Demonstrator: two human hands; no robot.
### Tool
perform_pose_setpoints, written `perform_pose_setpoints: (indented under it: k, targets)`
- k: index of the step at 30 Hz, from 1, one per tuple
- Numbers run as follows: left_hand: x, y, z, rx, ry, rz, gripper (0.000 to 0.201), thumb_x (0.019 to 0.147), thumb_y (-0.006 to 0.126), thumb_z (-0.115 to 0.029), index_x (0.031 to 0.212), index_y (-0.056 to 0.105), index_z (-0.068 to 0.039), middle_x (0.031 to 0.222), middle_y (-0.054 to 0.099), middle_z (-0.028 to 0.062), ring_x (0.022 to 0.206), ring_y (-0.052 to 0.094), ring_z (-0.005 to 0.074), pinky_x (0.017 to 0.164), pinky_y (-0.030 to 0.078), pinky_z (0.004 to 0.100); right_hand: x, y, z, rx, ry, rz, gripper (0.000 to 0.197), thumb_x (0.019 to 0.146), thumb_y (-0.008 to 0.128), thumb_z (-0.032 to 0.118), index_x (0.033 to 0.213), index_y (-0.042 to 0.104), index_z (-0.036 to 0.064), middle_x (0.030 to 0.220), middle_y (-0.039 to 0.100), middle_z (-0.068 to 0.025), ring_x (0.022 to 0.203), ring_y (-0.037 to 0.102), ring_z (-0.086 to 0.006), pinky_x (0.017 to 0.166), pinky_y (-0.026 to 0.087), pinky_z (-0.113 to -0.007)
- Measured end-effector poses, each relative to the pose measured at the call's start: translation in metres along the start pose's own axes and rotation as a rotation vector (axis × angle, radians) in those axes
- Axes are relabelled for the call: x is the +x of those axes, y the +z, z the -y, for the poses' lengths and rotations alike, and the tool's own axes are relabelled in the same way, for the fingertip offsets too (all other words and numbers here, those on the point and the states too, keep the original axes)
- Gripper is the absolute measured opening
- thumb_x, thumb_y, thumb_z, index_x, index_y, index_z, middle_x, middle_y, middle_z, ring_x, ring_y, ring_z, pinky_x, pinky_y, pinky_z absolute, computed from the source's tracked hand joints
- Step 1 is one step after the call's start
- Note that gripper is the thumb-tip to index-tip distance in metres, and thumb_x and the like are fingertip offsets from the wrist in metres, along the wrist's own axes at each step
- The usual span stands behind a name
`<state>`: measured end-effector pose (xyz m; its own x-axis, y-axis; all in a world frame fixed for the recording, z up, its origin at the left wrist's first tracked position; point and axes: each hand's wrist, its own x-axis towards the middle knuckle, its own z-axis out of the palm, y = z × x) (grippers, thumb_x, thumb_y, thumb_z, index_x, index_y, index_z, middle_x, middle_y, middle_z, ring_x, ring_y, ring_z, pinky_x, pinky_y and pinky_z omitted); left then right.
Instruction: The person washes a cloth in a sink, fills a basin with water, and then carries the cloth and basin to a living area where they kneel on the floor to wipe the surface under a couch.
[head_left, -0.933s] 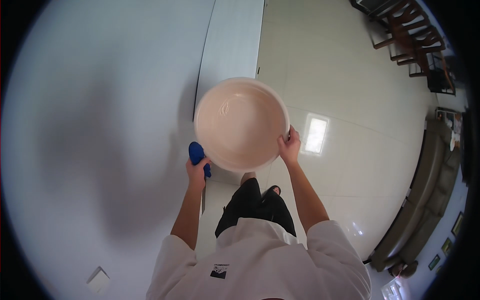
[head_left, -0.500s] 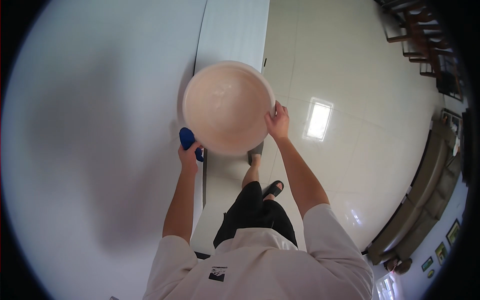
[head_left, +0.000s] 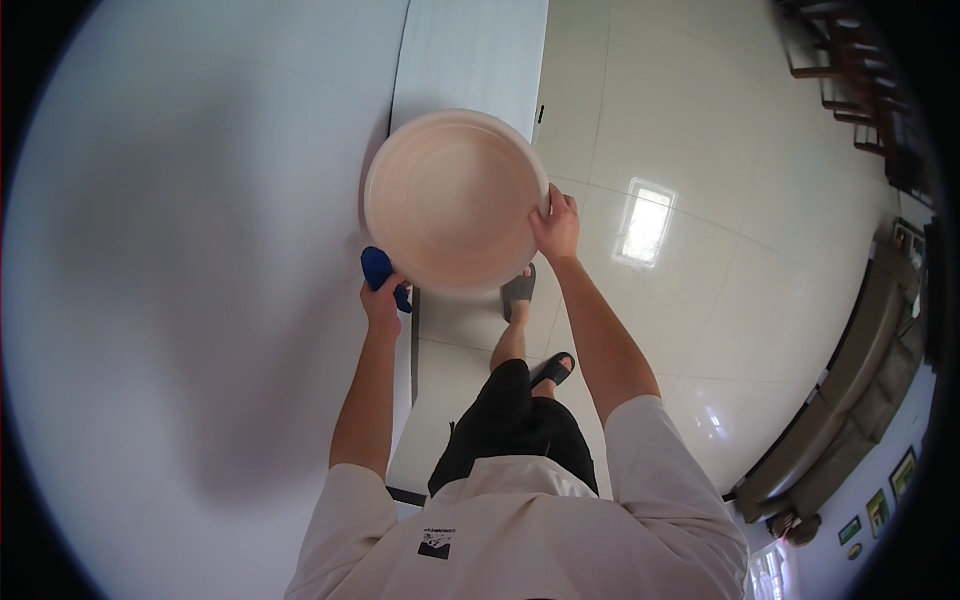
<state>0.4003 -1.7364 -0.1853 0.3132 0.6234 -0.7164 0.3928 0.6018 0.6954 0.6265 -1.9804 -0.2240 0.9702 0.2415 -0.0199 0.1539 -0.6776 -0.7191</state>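
Observation:
A round, pale peach plastic basin is held out ahead of me, its open top facing up toward me. My right hand grips the right rim, thumb over the edge and fingers partly hidden behind it. At the lower left rim, my left hand is closed on a blue cloth, part of which hangs below the fingers. That hand appears to touch the basin too, though its hidden fingertips leave this unclear. Behind the basin runs a long white surface along the wall.
A white wall stands close on my left. Glossy pale tiles cover the floor to the right. A brown sofa is at the far right, with wooden furniture at the upper right. My sandalled feet are below the basin.
The basin and both hands have shifted slightly up in the picture, and the bright glints inside the basin have faded. Both hands keep their holds.

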Motion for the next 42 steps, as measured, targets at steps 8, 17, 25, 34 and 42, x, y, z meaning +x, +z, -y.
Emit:
perform_pose_setpoints:
  k: [8, 17, 25, 34, 42]
  targets:
    - [0.006, 0.006, 0.008, -0.01, -0.027, -0.021, 0.022, 0.079, 0.073, -0.002, 0.098, 0.063, 0.0, 0.083, 0.068, 0.0076, 0.071, 0.065, 0.0206, 0.066, 0.051, 0.0334, 0.001, 0.002, -0.006, -0.008, 0.056, 0.02, 0.048, 0.079, 0.069, 0.018, 0.125, 0.062, 0.0054, 0.1, 0.067, -0.0203, 0.099, 0.063, -0.0384, 0.087, 0.053, -0.047]
    - [0.013, 0.009, -0.009, -0.038, -0.006, -0.042, 0.026, 0.078, 0.072, -0.001, 0.102, 0.064, -0.001, 0.088, 0.067, 0.0074, 0.073, 0.065, 0.0212, 0.067, 0.052, 0.0343, 0.006, -0.001, 0.004, -0.034, 0.141, 0.074, 0.051, 0.081, 0.068, 0.02, 0.131, 0.058, 0.0102, 0.101, 0.069, -0.0171, 0.106, 0.061, -0.036, 0.087, 0.053, -0.046]
    - [0.023, 0.01, -0.013, -0.046, 0.034, -0.046, 0.027, 0.077, 0.072, -0.001, 0.103, 0.064, -0.001, 0.088, 0.065, 0.0061, 0.074, 0.063, 0.0199, 0.064, 0.052, 0.0338, -0.005, -0.01, 0.001, -0.039, 0.146, 0.298, 0.073, 0.09, 0.068, 0.035, 0.153, 0.035, 0.0174, 0.122, 0.064, -0.0163, 0.105, 0.062, -0.0371, 0.091, 0.053, -0.048]
    - [-0.016, 0.028, -0.017, 0.114, 0.128, -0.211, 0.024, 0.079, 0.075, -0.003, 0.1, 0.064, -0.002, 0.086, 0.066, 0.0038, 0.069, 0.06, 0.0166, 0.06, 0.048, 0.0303, -0.083, -0.081, -0.009, 0.202, 0.301, 0.256, 0.065, 0.092, 0.066, 0.027, 0.15, 0.039, 0.0152, 0.124, 0.058, -0.0159, 0.097, 0.063, -0.032, 0.085, 0.053, -0.041]
    - [-0.171, 0.137, -0.001, 0.183, 0.071, 0.465, 0.018, 0.084, 0.076, -0.004, 0.096, 0.061, -0.003, 0.085, 0.066, 0.0054, 0.066, 0.061, 0.0129, 0.059, 0.048, 0.0274, -0.205, -0.233, -0.028, 0.238, 0.379, 0.104, 0.03, 0.086, 0.06, 0.0, 0.114, 0.067, 0.0074, 0.091, 0.06, -0.0097, 0.082, 0.063, -0.0246, 0.075, 0.052, -0.035]
